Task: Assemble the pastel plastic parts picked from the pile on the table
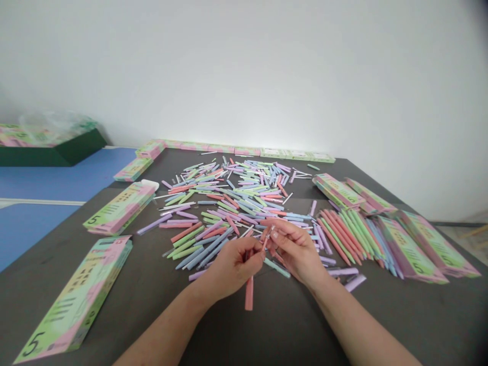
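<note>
My left hand [244, 263] is closed in a pinch on a slim pink pen [265, 243], whose narrow end points up between the hands. My right hand [295, 249] is closed around that upper end, thumb and fingers together; a small pale part shows at the fingertips. A pink pen barrel [249, 296] shows below my left hand; I cannot tell whether it belongs to the same pen. Just beyond the hands spreads a loose heap of pastel pen barrels [213, 244], in purple, blue, green and red, with thin white refills [287, 198] among them.
On the right, a sorted row of pens [351, 236] lies beside several printed boxes [414, 249]. More boxes stand at left [78, 297] and along the table's back edge [247, 151]. A dark green tray [57, 155] holds boxes and clear plastic on a blue surface [38, 229].
</note>
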`<state>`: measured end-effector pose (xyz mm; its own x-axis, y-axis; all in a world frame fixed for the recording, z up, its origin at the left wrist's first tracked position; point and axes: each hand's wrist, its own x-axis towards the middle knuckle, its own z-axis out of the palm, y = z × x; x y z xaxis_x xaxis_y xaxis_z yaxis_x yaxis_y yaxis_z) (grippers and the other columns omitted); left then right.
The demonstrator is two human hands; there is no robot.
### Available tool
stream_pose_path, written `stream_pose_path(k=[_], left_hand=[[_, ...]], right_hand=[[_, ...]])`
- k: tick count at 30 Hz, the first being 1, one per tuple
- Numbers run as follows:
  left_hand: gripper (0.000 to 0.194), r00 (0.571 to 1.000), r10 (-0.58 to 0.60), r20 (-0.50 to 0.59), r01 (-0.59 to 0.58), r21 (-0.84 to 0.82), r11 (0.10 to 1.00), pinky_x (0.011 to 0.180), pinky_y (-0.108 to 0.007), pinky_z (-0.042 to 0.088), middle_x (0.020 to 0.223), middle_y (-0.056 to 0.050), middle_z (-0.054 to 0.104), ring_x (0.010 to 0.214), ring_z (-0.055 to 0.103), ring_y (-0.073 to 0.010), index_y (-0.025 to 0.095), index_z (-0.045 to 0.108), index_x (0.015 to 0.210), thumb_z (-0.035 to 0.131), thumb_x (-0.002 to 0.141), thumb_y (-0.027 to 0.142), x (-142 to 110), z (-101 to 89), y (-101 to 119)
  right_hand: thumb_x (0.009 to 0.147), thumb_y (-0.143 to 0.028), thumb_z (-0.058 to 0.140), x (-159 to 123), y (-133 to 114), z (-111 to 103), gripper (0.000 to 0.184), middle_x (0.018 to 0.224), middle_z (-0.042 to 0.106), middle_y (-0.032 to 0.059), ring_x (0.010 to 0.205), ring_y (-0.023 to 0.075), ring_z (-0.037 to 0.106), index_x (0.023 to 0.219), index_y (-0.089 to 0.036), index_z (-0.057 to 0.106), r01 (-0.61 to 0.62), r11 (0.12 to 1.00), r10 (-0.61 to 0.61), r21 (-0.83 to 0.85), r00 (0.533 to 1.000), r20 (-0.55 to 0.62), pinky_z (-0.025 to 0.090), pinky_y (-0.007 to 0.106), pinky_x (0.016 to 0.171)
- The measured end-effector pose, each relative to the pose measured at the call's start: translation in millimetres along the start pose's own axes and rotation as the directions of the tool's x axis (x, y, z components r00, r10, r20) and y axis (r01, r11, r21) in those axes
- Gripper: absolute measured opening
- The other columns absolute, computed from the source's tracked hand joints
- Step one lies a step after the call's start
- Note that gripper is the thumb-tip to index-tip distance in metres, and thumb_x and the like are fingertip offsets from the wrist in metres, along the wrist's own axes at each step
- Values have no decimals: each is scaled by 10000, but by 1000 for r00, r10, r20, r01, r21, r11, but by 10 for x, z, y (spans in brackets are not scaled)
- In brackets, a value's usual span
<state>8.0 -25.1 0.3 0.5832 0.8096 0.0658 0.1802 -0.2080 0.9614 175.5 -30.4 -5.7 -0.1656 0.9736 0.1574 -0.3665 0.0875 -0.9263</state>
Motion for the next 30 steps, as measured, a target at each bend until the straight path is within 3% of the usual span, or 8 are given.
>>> stream_pose_path(k=[12, 30], left_hand=[[203, 999, -24, 48, 24, -3, 1000, 514, -237, 228, 601, 53, 333, 563, 293, -85, 160, 483, 687, 456, 871, 242, -4, -10, 8], [213, 999, -21, 43, 23, -51, 998, 531, -228, 248, 614, 42, 354, 575, 306, -91, 157, 493, 688, 456, 862, 275, -17, -23, 55]], right_hand=[[865, -242, 601, 1, 2, -58, 240, 800, 658, 12, 633, 99, 536, 1096, -246, 663, 51, 988, -45, -149, 998, 42, 401, 212, 532], [812, -286, 664, 15, -68, -46, 241, 813, 684, 33, 612, 109, 564, 1040, -209, 652, 19, 986, -16, -164, 1000, 22, 429, 215, 511]])
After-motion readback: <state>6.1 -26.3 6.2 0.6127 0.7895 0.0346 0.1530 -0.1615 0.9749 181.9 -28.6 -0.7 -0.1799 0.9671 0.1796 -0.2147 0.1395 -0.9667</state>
